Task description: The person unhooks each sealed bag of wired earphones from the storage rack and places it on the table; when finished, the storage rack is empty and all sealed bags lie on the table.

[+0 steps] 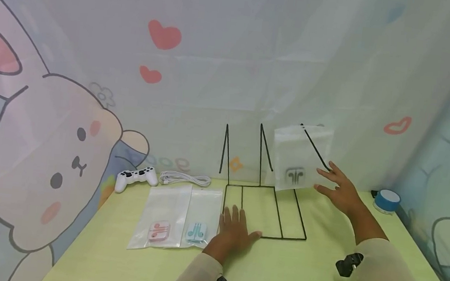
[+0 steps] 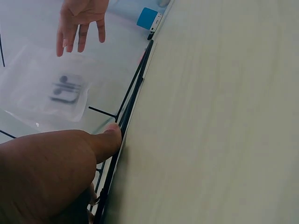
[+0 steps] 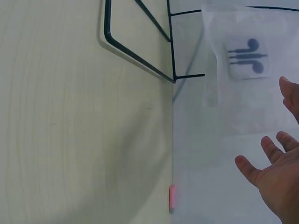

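A black wire display rack (image 1: 284,238) with upright prongs stands on the table. From its right prong hangs a frosted zip bag (image 1: 287,148) with black earphones (image 1: 295,176) in a case inside. My left hand (image 1: 234,234) rests on the left part of the rack's base, fingers stretched out. In the left wrist view its thumb (image 2: 106,141) presses against the front bar. Beside the bag's right edge my right hand (image 1: 342,194) is raised with fingers spread. The right wrist view shows these fingers (image 3: 271,151) apart from the bag (image 3: 247,112), holding nothing.
Two flat zip bags lie left of the rack, one with pink earphones (image 1: 159,231), one with blue earphones (image 1: 196,232). Behind them are a white game controller (image 1: 137,177) and a coiled white cable (image 1: 184,178). A blue and white round object (image 1: 387,201) stands at the back right.
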`<state>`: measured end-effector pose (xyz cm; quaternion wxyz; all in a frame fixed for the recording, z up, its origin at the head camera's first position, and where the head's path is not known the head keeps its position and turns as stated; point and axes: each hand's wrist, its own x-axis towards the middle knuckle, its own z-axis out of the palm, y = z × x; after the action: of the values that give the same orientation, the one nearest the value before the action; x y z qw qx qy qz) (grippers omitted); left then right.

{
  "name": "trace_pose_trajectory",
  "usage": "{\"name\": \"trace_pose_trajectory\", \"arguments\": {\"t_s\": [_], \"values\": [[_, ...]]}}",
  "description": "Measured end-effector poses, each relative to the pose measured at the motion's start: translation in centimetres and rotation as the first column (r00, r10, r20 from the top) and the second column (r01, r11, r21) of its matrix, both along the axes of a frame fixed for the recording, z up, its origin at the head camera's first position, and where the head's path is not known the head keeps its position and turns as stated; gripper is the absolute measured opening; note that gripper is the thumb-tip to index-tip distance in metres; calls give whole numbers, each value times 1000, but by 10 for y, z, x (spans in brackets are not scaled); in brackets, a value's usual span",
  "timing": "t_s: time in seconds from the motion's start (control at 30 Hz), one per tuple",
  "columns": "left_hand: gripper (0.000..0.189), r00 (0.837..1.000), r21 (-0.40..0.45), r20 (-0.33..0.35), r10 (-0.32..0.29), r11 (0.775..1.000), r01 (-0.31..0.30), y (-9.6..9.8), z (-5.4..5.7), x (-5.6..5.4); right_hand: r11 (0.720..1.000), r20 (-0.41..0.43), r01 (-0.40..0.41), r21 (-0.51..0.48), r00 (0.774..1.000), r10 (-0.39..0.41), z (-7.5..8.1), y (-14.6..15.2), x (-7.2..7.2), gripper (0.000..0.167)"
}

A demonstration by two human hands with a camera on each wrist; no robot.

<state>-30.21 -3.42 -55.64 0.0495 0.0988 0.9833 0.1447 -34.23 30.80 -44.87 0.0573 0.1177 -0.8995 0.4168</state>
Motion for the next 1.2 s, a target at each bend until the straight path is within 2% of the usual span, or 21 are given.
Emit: {"name": "trace_pose_trajectory", "arguments": {"t_s": [0.27,0.47,0.57,0.87,1.0,1.2], "values": [[101,1000,11,-4,7,1000,-6,-3,-3,-1,998,10,-5,-65,1000,5,1,-15,3,74],[100,1000,39,12,-4,999,4,-4,-1,-3,998,-75,0,-59,997,-5,-2,-25,6,65],[100,1000,44,22,-10,999,9,-4,0,-2,998,-92,4,-67,996,-10,0,-28,7,60],[102,1000,52,21,-18,999,17,-3,7,6,997,-28,31,-74,999,-33,16,-31,5,57],[101,1000,74,14,-18,997,16,-3,3,5,995,-1,46,-91,999,-46,21,-34,3,58],[100,1000,85,8,-18,996,17,-3,2,4,971,4,0,-238,1000,1,25,-35,-3,52]]}}
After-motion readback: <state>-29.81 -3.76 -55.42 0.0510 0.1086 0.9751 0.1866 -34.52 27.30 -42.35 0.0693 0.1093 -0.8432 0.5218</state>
